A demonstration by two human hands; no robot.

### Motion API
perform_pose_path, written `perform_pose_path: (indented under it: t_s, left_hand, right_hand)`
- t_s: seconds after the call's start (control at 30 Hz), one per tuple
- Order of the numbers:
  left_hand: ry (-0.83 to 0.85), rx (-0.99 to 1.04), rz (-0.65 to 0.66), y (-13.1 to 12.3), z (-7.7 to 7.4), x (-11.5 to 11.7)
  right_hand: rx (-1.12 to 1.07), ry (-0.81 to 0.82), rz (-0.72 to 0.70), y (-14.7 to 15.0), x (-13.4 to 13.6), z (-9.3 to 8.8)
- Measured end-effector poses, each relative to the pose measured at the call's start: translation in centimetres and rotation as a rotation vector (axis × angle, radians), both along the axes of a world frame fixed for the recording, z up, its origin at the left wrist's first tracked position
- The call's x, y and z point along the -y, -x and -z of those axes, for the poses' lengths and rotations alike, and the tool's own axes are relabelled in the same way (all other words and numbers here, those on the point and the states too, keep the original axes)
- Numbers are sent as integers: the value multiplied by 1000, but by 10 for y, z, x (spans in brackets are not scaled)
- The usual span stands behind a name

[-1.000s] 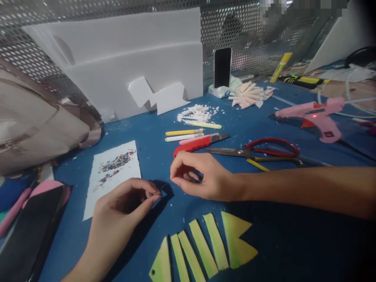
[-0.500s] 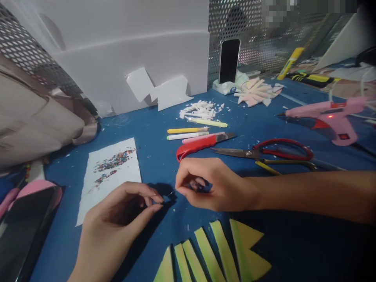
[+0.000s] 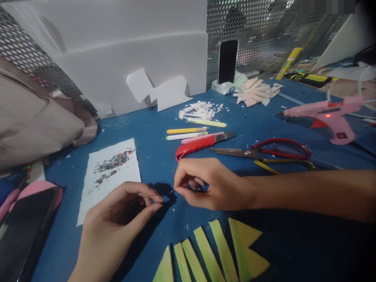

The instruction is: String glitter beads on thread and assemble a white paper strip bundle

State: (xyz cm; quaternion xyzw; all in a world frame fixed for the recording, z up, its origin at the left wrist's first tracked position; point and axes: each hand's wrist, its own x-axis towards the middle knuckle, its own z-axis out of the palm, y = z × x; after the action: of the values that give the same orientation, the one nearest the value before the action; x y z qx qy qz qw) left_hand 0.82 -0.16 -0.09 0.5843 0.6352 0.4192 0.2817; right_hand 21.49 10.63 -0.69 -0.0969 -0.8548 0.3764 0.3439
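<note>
My right hand (image 3: 210, 186) is closed in a pinch on a thin, shiny needle-like piece (image 3: 169, 193), whose free end points toward my left fingertips. Thumb and fingertips of my left hand (image 3: 123, 213) are pinched together; whatever is between them is too small to make out. Only a short gap separates the two hands, just above the blue table (image 3: 155, 164). Beyond my left hand lies a white paper sheet (image 3: 85, 199) scattered with small multicoloured beads or sequins (image 3: 114, 161). Green-yellow painted strips (image 3: 207, 250) lie in a fan nearest me.
Past my right hand are a red-handled cutter (image 3: 196, 146), scissors (image 3: 282, 147), several pens (image 3: 186, 130) and white scraps (image 3: 199, 110). A pink glue gun (image 3: 326, 111) stands at right with its light on. One phone (image 3: 227, 62) is propped up; another (image 3: 28, 235) lies at left.
Both hands keep nearly the same pose, still pinched close together. The whole view has shifted very slightly; nothing on the table has visibly moved.
</note>
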Motion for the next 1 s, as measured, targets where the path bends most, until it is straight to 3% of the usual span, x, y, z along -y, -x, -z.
perform_pose_path:
  t_s: [1.0]
  left_hand:
    - [-72, -30, 27, -1, 1, -2]
  right_hand:
    - [15, -42, -51, 1, -1, 2]
